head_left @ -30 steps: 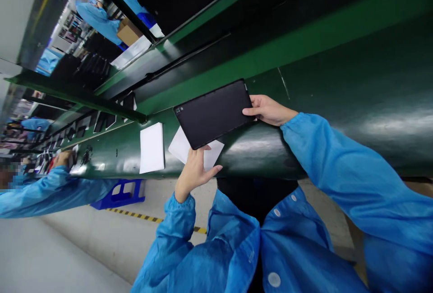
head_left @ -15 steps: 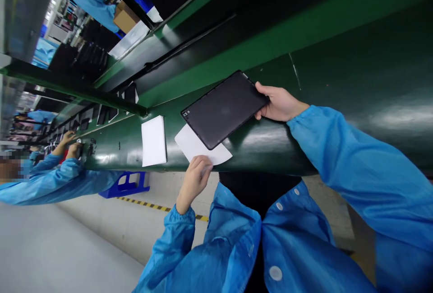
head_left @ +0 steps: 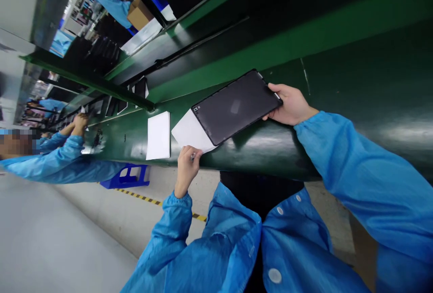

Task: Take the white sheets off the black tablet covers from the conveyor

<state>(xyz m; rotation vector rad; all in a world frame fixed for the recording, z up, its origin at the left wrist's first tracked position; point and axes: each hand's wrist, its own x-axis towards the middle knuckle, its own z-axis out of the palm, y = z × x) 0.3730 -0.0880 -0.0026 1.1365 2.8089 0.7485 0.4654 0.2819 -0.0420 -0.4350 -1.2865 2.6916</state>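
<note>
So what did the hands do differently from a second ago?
The left hand let go of the black tablet and now pinches the near corner of the white sheet lying under it. The right hand kept its grip on the tablet's far end and tipped it flatter over the sheet. The stack of white sheets stayed put on the green bench.

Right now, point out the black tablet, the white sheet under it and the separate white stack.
black tablet (head_left: 237, 107), head view, middle of its back.
white sheet (head_left: 187, 132), head view, bare left part.
white stack (head_left: 158, 136), head view, middle of its top.
</note>
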